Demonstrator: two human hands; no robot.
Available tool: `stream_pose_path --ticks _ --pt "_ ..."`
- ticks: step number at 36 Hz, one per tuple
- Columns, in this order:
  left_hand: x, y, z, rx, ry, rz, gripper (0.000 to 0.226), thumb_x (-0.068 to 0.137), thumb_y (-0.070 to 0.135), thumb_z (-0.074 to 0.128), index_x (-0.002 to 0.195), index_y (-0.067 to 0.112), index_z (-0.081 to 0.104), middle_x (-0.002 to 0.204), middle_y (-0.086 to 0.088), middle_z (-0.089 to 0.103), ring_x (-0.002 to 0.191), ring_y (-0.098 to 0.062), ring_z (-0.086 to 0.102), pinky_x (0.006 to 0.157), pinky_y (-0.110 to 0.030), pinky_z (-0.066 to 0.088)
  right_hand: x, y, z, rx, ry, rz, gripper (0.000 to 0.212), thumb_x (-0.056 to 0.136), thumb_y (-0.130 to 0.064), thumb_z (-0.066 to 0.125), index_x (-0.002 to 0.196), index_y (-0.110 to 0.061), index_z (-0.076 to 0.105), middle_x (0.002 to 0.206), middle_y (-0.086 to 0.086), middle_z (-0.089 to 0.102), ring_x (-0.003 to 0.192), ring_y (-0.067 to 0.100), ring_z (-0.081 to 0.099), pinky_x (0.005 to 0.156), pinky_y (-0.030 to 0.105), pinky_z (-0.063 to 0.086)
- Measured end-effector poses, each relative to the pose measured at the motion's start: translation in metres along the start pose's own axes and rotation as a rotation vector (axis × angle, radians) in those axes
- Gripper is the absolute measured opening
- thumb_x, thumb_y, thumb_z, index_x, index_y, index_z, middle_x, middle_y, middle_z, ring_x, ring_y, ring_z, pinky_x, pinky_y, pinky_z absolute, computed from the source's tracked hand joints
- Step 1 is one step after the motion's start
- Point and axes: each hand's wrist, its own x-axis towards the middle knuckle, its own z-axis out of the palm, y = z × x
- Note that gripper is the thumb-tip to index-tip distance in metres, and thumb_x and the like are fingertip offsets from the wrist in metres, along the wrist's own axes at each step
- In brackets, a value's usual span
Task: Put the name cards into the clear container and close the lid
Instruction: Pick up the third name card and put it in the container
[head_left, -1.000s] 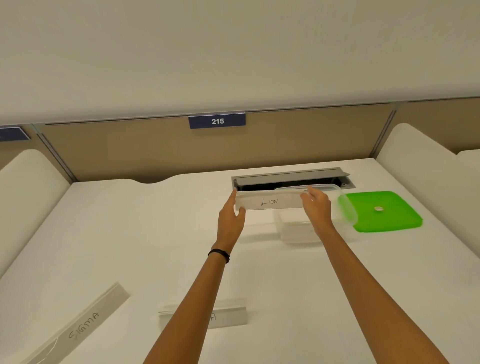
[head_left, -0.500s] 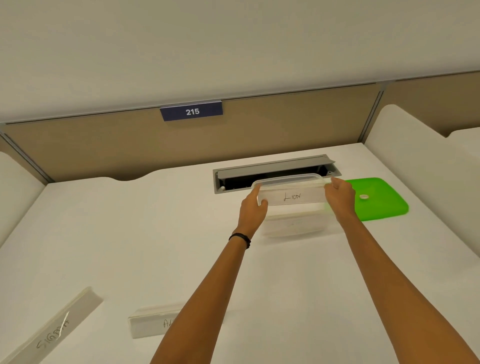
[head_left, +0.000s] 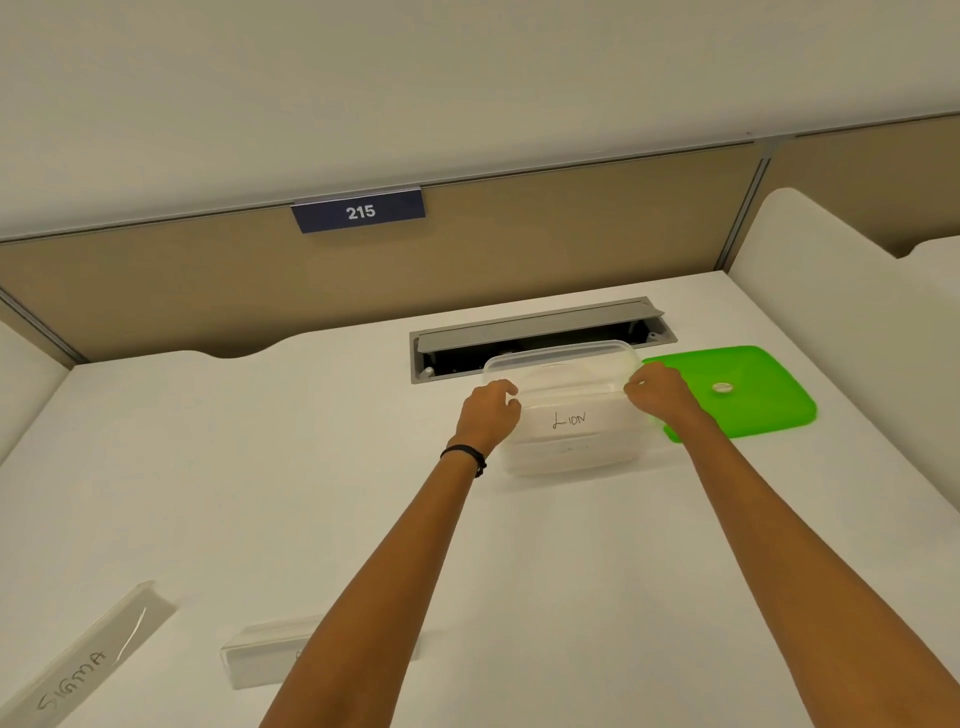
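White desk (head_left: 208, 467) fills the view, backed by a tan partition with a plate reading 215 (head_left: 359, 211), and the advice below runs from its left side to its right. Far left, near the front edge, the SIGMA card (head_left: 88, 660) lies slanted and untouched; just right of it a second card (head_left: 265, 656) sits partly hidden behind the left forearm, its writing unreadable. Both are well apart from the box, so they wait their turn. Further back, the left hand (head_left: 488, 413) pinches the left end of the LION card (head_left: 570, 420), fingers curled narrow around it at the box (head_left: 566, 457) rim. That card sits inside the clear box, standing on its long edge with the writing facing the camera; whether it has reached the floor I cannot tell. It looks about as long as the box, so the sound way is probably to keep it level, lower both ends together, and let go only once it rests. Laying it flat would likely leave more room for the other two. The right hand (head_left: 655, 392) holds the other end in the same narrow pinch. Right of it the green lid (head_left: 737, 389) lies flat beside the box, close enough to pick up last and press down all round
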Motion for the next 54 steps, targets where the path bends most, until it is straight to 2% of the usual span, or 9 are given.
stream_pose_path --ticks 4,7,12,15,20,23,36,45,54 --pt "0.002 0.003 0.005 0.186 -0.085 0.034 0.036 0.095 0.022 0.045 0.127 0.007 0.052 0.129 -0.013 0.058 0.115 -0.030 0.056 0.097 -0.033 0.043 0.004 0.004 0.002 -0.085 -0.043 -0.013 0.028 0.087 -0.006 0.049 0.096 0.016 0.062 0.105 0.030 0.064 0.099 0.039 0.060 0.080 0.039 0.049" --pt "0.003 0.006 0.010 0.260 -0.120 0.037 0.039 0.096 0.027 0.044 0.127 0.004 0.052 0.127 -0.015 0.059 0.114 -0.032 0.056 0.096 -0.035 0.045 0.007 0.005 0.003 -0.126 -0.060 -0.022 0.024 0.086 -0.006 0.049 0.094 0.013 0.062 0.104 0.028 0.064 0.097 0.038 0.060 0.069 0.033 0.043" --pt "0.004 0.010 0.018 0.366 -0.211 0.013 0.045 0.098 0.034 0.039 0.129 0.003 0.049 0.129 -0.019 0.056 0.116 -0.034 0.053 0.102 -0.041 0.041 0.008 0.007 0.008 -0.185 -0.078 -0.035 0.022 0.087 -0.005 0.046 0.098 0.010 0.059 0.108 0.027 0.061 0.098 0.038 0.059 0.066 0.029 0.037" --pt "0.005 0.010 0.023 0.402 -0.265 -0.012 0.048 0.098 0.038 0.036 0.130 0.003 0.047 0.131 -0.021 0.052 0.119 -0.035 0.050 0.107 -0.045 0.037 0.007 0.008 0.012 -0.225 -0.089 -0.055 0.014 0.087 -0.003 0.044 0.079 0.003 0.053 0.109 0.029 0.060 0.100 0.038 0.059 0.065 0.029 0.035" --pt "0.008 0.009 0.027 0.470 -0.275 -0.031 0.049 0.099 0.040 0.031 0.127 0.005 0.050 0.131 -0.020 0.052 0.126 -0.034 0.042 0.114 -0.051 0.021 0.007 0.013 0.019 -0.262 -0.089 -0.065 0.018 0.088 -0.002 0.043 0.096 0.006 0.057 0.112 0.027 0.060 0.103 0.038 0.058 0.067 0.029 0.036" --pt "0.008 0.009 0.029 0.489 -0.279 -0.037 0.048 0.099 0.040 0.031 0.124 0.005 0.052 0.131 -0.020 0.052 0.129 -0.033 0.040 0.115 -0.053 0.014 0.007 0.013 0.021 -0.292 -0.093 -0.072 0.018 0.088 -0.002 0.043 0.098 0.006 0.057 0.113 0.028 0.060 0.103 0.038 0.058 0.068 0.030 0.036" --pt "0.005 0.011 0.032 0.511 -0.271 -0.044 0.048 0.099 0.040 0.031 0.124 0.005 0.052 0.130 -0.020 0.052 0.127 -0.034 0.042 0.116 -0.054 0.013 0.007 0.018 0.028 -0.383 -0.086 -0.085 0.024 0.090 -0.003 0.042 0.106 0.008 0.056 0.116 0.024 0.059 0.105 0.038 0.058 0.074 0.032 0.043" --pt "-0.001 0.004 0.040 0.568 -0.222 -0.026 0.053 0.099 0.045 0.021 0.132 0.011 0.047 0.130 -0.015 0.055 0.126 -0.033 0.045 0.114 -0.061 0.009 -0.002 0.024 0.044 -0.425 0.014 -0.151 0.037 0.100 -0.021 0.031 0.113 0.003 0.056 0.118 0.022 0.058 0.109 0.036 0.056 0.088 0.039 0.046" --pt "-0.005 -0.004 0.042 0.511 -0.173 0.027 0.051 0.100 0.041 0.021 0.132 0.011 0.047 0.131 -0.015 0.055 0.126 -0.032 0.045 0.114 -0.062 0.007 -0.004 0.025 0.047 -0.407 0.054 -0.150 0.037 0.100 -0.020 0.030 0.111 0.003 0.057 0.115 0.022 0.059 0.109 0.036 0.055 0.087 0.039 0.046"
